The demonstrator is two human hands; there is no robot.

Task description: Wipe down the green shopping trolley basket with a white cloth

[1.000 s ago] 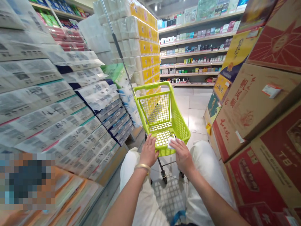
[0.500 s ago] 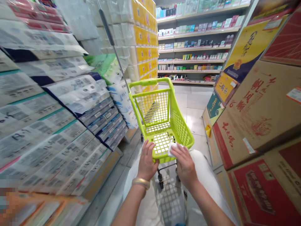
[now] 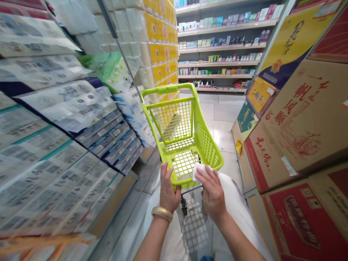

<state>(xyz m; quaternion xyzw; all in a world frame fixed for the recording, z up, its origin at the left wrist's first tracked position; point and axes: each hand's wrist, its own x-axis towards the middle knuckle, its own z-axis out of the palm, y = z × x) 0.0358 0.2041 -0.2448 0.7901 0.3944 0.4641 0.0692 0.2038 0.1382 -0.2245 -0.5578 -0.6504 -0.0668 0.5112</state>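
Note:
A small lime-green shopping trolley stands in the aisle just ahead of me, its basket bare. My left hand grips the near rim of the basket, fingers curled over the edge; a gold bangle sits on that wrist. My right hand presses a white wipe against the same rim, fingers closed on it. My legs in white trousers show below the trolley.
Stacked packs of tissue and toilet paper fill the left side. Cardboard cartons with red print line the right. A tiled floor runs ahead to shelves of small goods at the far end.
The view has drifted closer to the left shelf and the trolley sits a little further left. Both hands have stayed on the near rim, the right hand still on the wipe.

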